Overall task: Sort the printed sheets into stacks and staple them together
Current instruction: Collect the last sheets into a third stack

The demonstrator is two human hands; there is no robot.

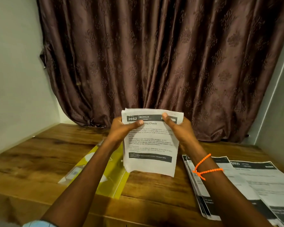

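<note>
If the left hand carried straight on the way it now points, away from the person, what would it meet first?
Probably the brown curtain behind the table: the left hand, gripping the held stack of sheets, points up and away. Nothing else shows between, though depth is unclear.

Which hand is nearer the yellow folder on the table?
Left. The left hand holds the raised sheets just above the yellow folder; the right hand grips their far side.
</note>
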